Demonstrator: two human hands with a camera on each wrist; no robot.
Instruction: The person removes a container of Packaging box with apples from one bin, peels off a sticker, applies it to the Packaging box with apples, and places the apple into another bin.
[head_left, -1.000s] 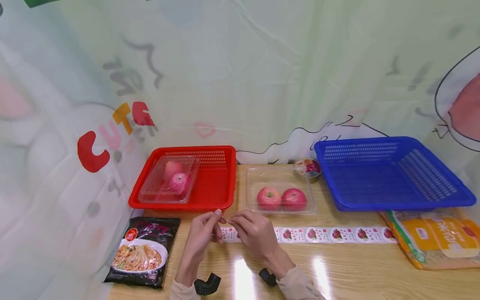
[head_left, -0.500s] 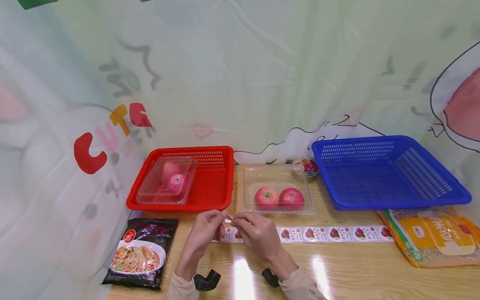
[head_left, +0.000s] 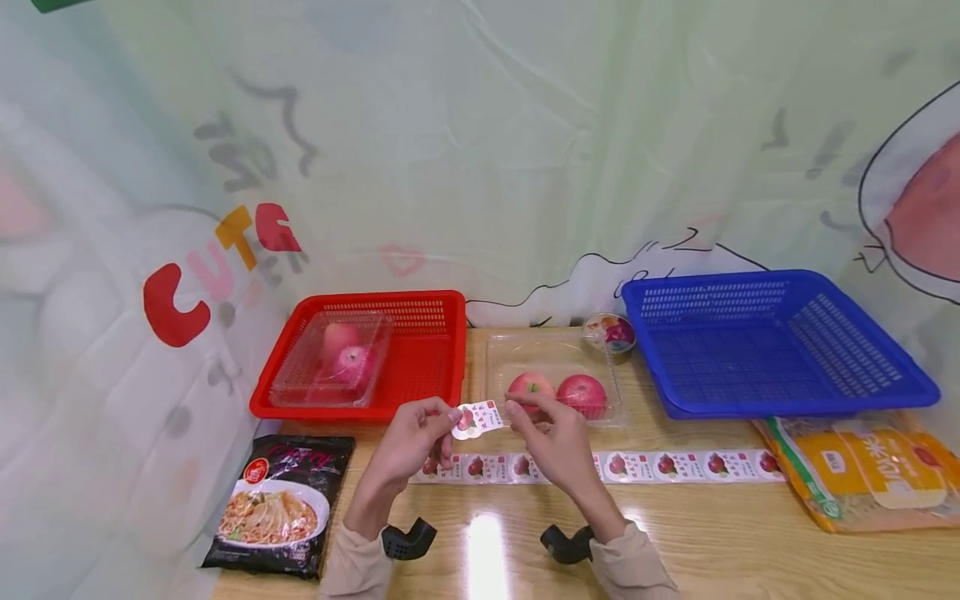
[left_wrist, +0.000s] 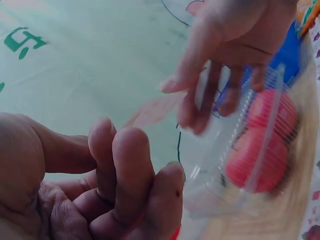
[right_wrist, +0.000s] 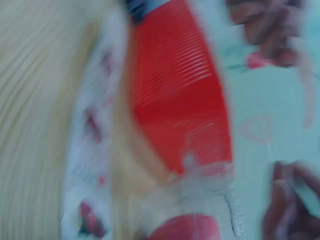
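Both hands are raised above the surface (head_left: pixel 697 533) with one peeled sticker (head_left: pixel 477 417) between them: the left hand (head_left: pixel 408 446) pinches its left end with curled fingers, and the right hand (head_left: pixel 553 433) pinches its right end. The sticker hangs just above the sticker strip (head_left: pixel 675 467), in front of the clear tray (head_left: pixel 495 358) holding two apples (head_left: pixel 558 393), between the red basket (head_left: pixel 420 367) and the blue basket (head_left: pixel 772 342).

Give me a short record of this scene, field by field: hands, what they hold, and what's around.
left hand: pinches one end of the sticker
right hand: pinches the other end
sticker strip: flat on the table
clear box: two apples, between the baskets
red basket: second clear box with apples
blue basket: nothing visible inside
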